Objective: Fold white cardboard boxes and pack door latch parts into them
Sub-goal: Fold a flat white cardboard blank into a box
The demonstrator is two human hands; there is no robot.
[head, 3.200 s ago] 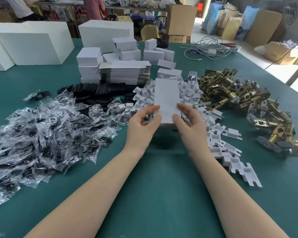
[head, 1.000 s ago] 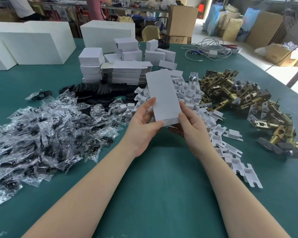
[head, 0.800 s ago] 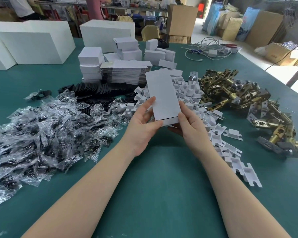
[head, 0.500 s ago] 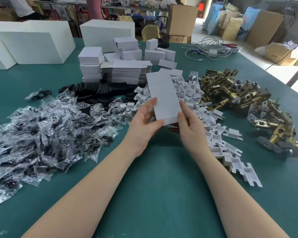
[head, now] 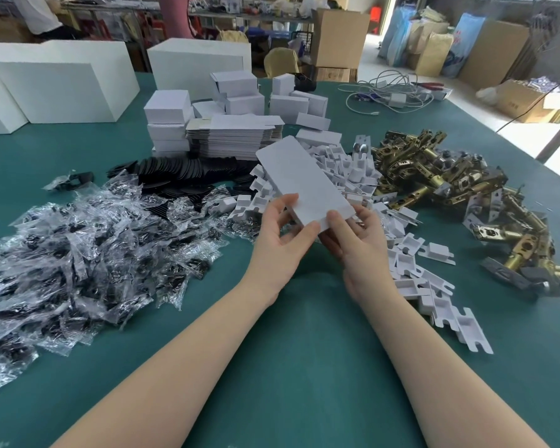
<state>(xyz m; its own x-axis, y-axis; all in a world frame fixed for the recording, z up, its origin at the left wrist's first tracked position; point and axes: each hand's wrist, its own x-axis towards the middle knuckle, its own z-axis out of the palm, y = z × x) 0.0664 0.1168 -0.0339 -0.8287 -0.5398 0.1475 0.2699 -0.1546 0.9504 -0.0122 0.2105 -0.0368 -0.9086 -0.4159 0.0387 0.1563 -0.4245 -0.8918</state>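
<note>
Box (head: 304,182) first: it is showing as a long, plain white cardboard rectangle, unprinted, with rounded corners at its far end, and it is being held up off the table (head: 291,350), tilting away toward eleven o'clock. Its broad face is catching the light evenly; along the near edge a thin side wall is showing, so it is looking shallow rather than flat. Whether the ends are tucked shut I cannot tell.

Both hands are gripping its near end. The left hand (head: 282,240) is pinching the near left corner, thumb on the top face and fingers curling beneath. The right hand (head: 356,240) is clamping the near right corner the same way, thumb on top, fingers under.

Behind the box, from twelve to three o'clock, white inserts (head: 411,253) are lying in a loose heap that is trailing down toward four o'clock. Brass latches (head: 450,189) are piling up at two o'clock, touching the inserts' edge. At nine o'clock clear bags (head: 78,253) with dark parts inside are spreading wide, and black discs (head: 188,173) are lying just beyond them at eleven. Flat blanks (head: 236,137) are sitting in a stack at twelve, with folded boxes (head: 167,106) standing beside and behind them. A cable (head: 388,92) is coiling at one o'clock, well apart from the work.
</note>
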